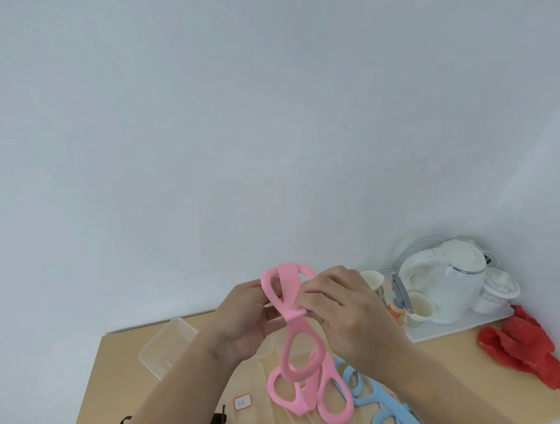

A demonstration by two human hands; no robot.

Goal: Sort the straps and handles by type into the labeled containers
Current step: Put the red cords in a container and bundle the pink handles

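1. Nearest: left hand (242, 319) and right hand (347, 316), forearms running in from bottom edge, both lifted clear of wooden table (125, 385). Raised probably to bring piece up for a check of type before binning.
2. Clear container (168, 343), lying on table beyond left wrist, nothing visible inside. Second clear tray nearer, partly hidden by arms, bearing small red-bordered label (242, 401); writing too small to read.
3. Held pink handle (289, 286): pinched at narrow waist between curled right fingertips, backed from left by closed left fingers and thumb on upper loop. Upper loop standing above both grips, lower loop hanging free below them, over the pile.
4. Loose pink handles (329, 392) on table below hands; blue handles (378, 399) just beside, to right. In labelled tray or merely on it: cannot tell.
5. Judged step: separating or identifying one pink piece; drop into a container not yet begun.
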